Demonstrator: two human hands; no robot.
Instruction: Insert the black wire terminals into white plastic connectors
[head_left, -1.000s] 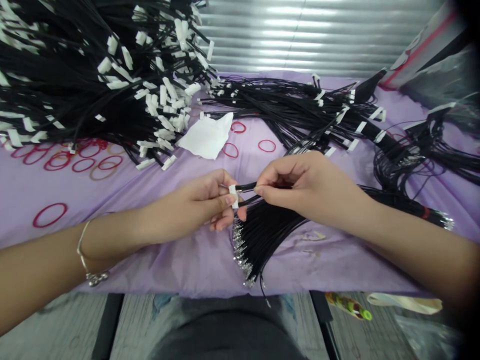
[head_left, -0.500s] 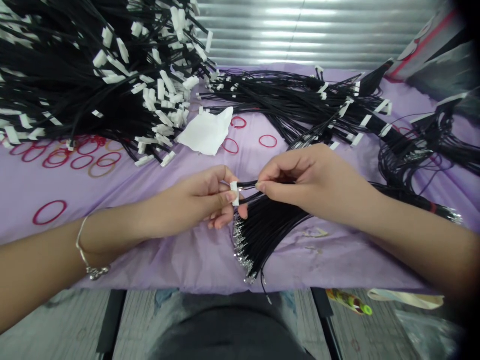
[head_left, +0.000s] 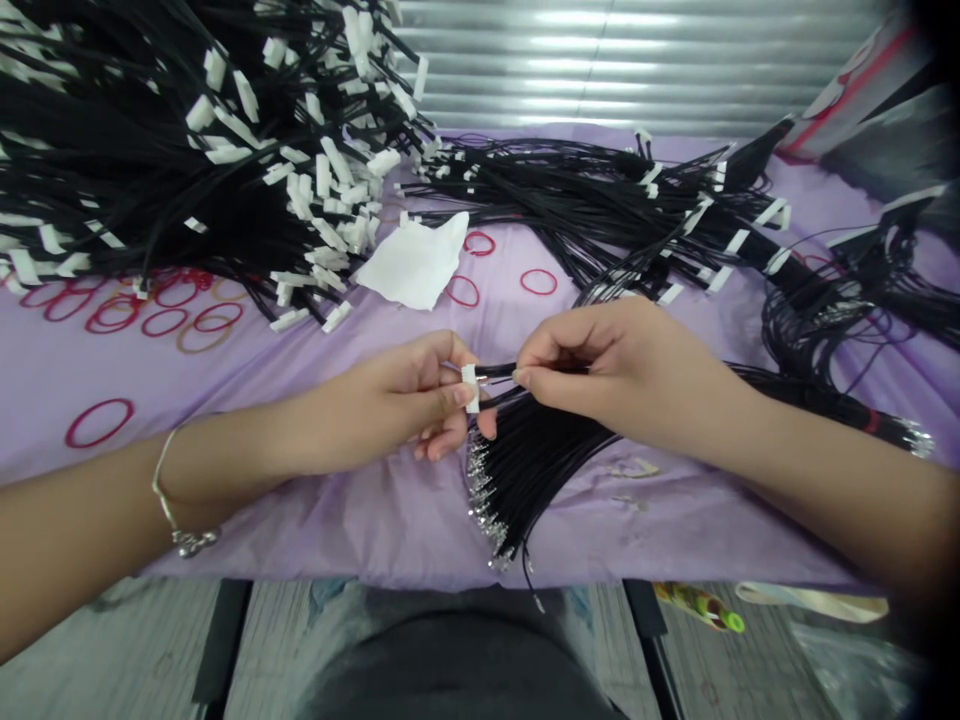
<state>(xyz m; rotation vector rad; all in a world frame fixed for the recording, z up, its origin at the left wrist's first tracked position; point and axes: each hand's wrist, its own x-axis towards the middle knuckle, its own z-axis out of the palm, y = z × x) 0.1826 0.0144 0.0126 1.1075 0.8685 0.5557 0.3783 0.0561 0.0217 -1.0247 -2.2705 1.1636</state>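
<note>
Between thumb and fingers, my left hand (head_left: 420, 398) pinches a small white connector housing (head_left: 471, 388) with black wires at its right side. My right hand (head_left: 615, 360) is closed on a thin black wire (head_left: 498, 379) just right of the housing. The wire's metal terminal points at the housing; whether its tip is inside I cannot tell. Below both hands lies a fanned bundle of black wires (head_left: 540, 465) with silver terminals (head_left: 486, 500) at its left end, partly covered by my right hand.
A large heap of black cables with white connectors (head_left: 322, 180) fills the back left. More cables (head_left: 570, 195) lie behind my hands. Red rubber bands (head_left: 100, 422) and a torn white paper (head_left: 416, 262) rest on the purple cloth (head_left: 360, 520). A bottle (head_left: 701, 607) is below the table edge.
Both hands stay almost in place. The wire's metal terminal shows slightly differently beside the housing, and the view has shifted a little.
</note>
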